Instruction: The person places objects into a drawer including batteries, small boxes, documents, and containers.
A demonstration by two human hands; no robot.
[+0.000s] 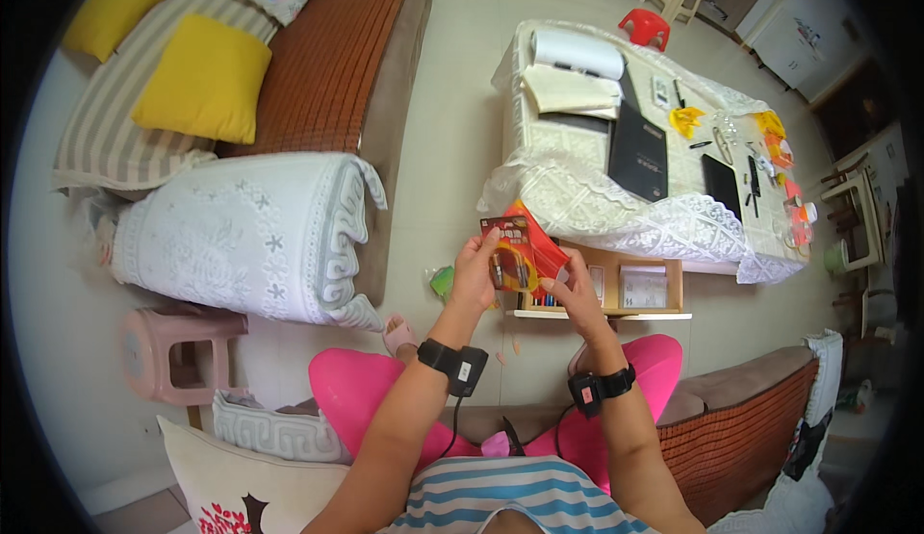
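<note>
- Red-and-orange battery blister pack [517, 253], held up in front of the knees, above the floor between sofa and low table.
- Pinched at its left edge by the left hand [474, 274], fingers curled around the card, thumb on the face toward the camera; closed firmly on the pack.
- Gripped at its lower right edge by the right hand [583, 295], fingertips closed on the card's side, palm just below and to the right of the pack.
- Pack thus sitting between both hands, upper corner free and tilted up to the right.
- Black wrist bands with small sensor boxes on both forearms, cables trailing down toward the lap.
- Bright pink trousers [351, 390] and a striped top [500, 500] below the arms.
- Low table [577, 207] just beyond the pack, draped in a white lace cloth, carrying a black notebook [638, 152], a rolled white sheet, pens and small orange items.
- Open wooden shelf [635, 289] under the table's near edge, right behind the right hand.
- Sofa with a white lace armrest cover [241, 236] and yellow cushions [204, 77] to the left; pink stool [173, 351] near it.
- Red stool [644, 26] at the table's far end.
</note>
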